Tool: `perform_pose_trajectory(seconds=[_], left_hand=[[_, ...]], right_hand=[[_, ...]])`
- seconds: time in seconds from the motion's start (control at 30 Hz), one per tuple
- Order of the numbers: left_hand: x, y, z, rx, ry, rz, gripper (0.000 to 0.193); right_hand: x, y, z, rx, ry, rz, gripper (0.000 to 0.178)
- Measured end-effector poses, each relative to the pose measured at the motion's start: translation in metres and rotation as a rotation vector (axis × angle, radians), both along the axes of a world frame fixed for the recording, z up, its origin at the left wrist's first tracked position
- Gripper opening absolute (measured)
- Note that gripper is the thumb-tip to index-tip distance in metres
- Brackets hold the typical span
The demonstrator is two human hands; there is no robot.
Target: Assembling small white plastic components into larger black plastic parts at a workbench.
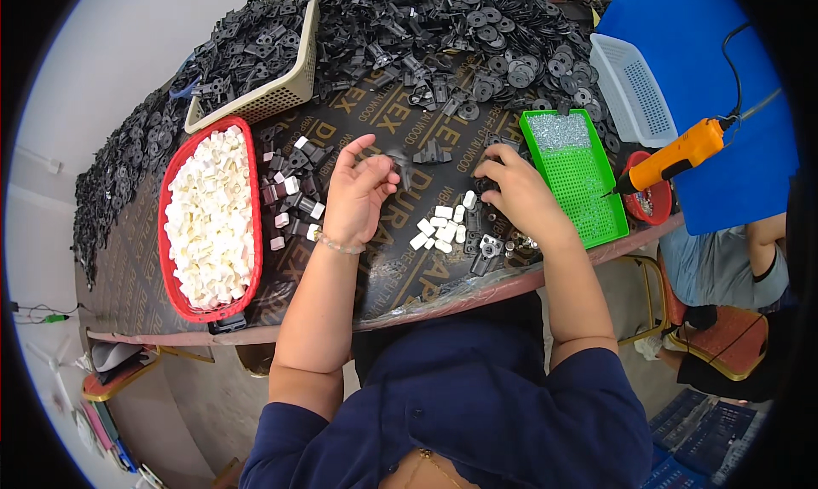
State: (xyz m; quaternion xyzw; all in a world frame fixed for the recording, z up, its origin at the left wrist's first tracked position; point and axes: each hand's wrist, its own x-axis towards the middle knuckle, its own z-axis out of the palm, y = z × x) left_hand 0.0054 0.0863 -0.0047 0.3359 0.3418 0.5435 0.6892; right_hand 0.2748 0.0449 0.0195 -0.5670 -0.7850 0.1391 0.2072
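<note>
My left hand [358, 191] is raised above the dark board, fingers curled around a small black plastic part [397, 159] pinched at the fingertips. My right hand [515, 191] rests on the board beside the green tray [596, 208], fingers down on small black parts near the tray's left edge; whether it grips one I cannot tell. Between the hands lie several small white plastic blocks [443, 225] and a few black and metal pieces [490, 249].
A red basket [175, 293] of white blocks sits left. A beige basket [281, 93] of black parts and a large heap of black parts [477, 29] lie behind. An orange electric screwdriver [677, 155] hangs right, over a small red cup [648, 204]. A white basket [635, 89] lies on blue.
</note>
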Motion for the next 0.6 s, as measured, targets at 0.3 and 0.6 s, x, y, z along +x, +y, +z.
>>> perform_pose_trajectory(seconds=[0.3,0.6], left_hand=[[0.000,0.002,-0.008,0.451,0.799,0.092,0.032],[0.026,-0.017,-0.006,0.971,1.294,-0.111,0.049]], right_hand=[[-0.026,0.030,0.037,0.041,0.161,-0.077,0.019],[-0.045,0.045,0.019,0.073,0.063,-0.041,0.019]])
